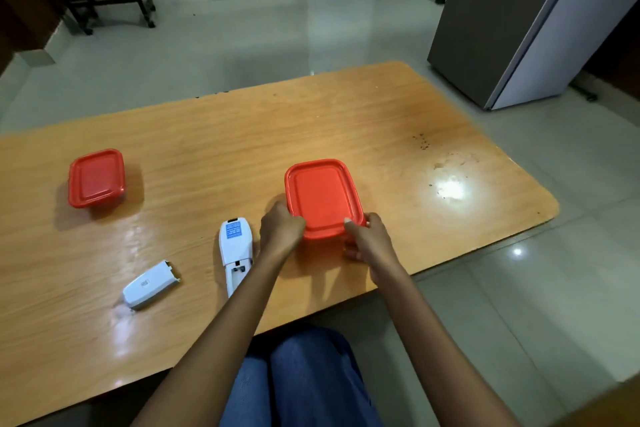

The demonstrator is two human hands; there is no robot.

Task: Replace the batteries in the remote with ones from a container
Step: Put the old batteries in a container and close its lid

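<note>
**Technician A:** Which step is in hand?

**Technician B:** Access to the replacement cells, by the look of it. The remote (234, 253) lies face down on the bench (381, 121), near the front edge, with its battery bay uncovered. The bay is partly hidden by the left forearm, and no cells can be made out in the part that shows. The battery cover (149, 285) lies apart, to the left of the remote.

**Technician A:** Hand status?

**Technician B:** The left hand (280, 230) is curled around the near left corner of the larger container (323, 199). The right hand (369, 241) grips the near right corner, thumb on the lid rim, fingers down the side wall. Both hands are closed on that container, which stands on the bench just right of the remote.

**Technician A:** Contents?

**Technician B:** Cannot be determined. The red lid is opaque and appears fully seated. The smaller container (96, 178), well apart at the left of the bench, is also lidded in red, with its contents hidden. Which of the two holds the batteries cannot be told.

**Technician A:** Requirements for the next move?

**Technician B:** Probably lid removal. One hand should hold the base against the bench while the other peels a corner of the rim upward. A snap-fit lid may release abruptly, so the lift should be gradual to prevent tipping or scattering whatever is inside. The lid should then be set clear of the remote.
</note>
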